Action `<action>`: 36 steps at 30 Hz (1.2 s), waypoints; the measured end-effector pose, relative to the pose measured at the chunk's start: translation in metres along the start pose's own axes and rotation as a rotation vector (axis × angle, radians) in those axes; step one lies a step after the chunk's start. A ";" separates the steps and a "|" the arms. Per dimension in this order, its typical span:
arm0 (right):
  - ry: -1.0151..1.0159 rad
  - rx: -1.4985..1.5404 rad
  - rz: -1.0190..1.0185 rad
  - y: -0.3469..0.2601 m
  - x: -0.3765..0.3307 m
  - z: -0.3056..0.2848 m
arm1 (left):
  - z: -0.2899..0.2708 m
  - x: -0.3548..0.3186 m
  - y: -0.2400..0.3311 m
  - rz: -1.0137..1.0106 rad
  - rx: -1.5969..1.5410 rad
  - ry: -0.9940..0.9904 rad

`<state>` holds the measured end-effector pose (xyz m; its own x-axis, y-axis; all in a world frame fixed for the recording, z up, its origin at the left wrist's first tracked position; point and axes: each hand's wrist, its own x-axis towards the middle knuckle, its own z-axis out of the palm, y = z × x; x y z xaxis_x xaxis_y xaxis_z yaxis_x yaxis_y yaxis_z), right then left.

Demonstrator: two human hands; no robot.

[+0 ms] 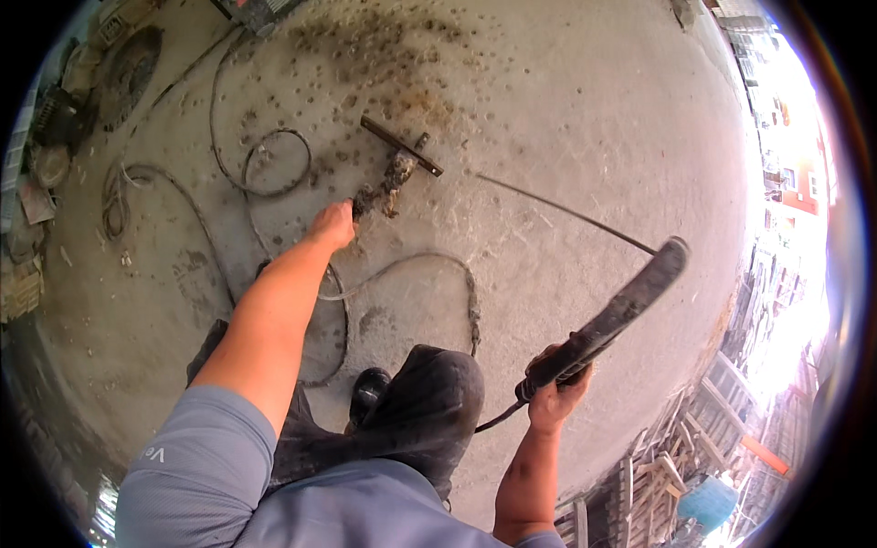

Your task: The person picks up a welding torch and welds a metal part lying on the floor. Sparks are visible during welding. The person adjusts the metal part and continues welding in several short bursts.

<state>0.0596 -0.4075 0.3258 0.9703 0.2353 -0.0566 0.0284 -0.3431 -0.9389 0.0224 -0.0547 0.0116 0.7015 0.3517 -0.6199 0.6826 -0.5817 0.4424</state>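
My right hand (559, 388) is wrapped round the handle of a long black welding electrode holder (617, 315), at the lower right. A thin dark electrode (566, 210) sticks out from its far end toward the upper left. The electrode's tip is apart from the metal piece on the left. My left hand (334, 226) reaches forward, closed on the near end of a dark, crusted metal piece (395, 175). A flat metal bar (402, 146) lies across the far end of that piece. My fingers partly hide its near end, and how bar and piece are joined is unclear.
Dark cables (274, 192) loop over the pitted, stained concrete floor (585, 119). One cable (498, 418) runs from the electrode holder's handle toward my legs. A tyre-like ring (132, 78) and clutter stand at the far left. Wooden frames (658, 475) and a blue object (708, 502) lie lower right.
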 end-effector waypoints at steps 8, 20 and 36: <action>-0.100 -0.208 0.037 0.005 0.028 0.013 | -0.008 -0.004 -0.001 0.048 0.008 0.020; -0.051 -0.176 0.054 0.011 0.042 0.024 | 0.008 0.018 -0.033 0.058 -0.231 0.002; 0.106 -0.159 0.071 0.021 0.008 -0.032 | -0.112 -0.206 0.266 0.661 -0.954 -0.420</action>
<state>0.0757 -0.4421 0.3167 0.9908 0.1110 -0.0771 -0.0118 -0.4969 -0.8677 0.0822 -0.1999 0.3299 0.9686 -0.1717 -0.1800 0.2222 0.2717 0.9364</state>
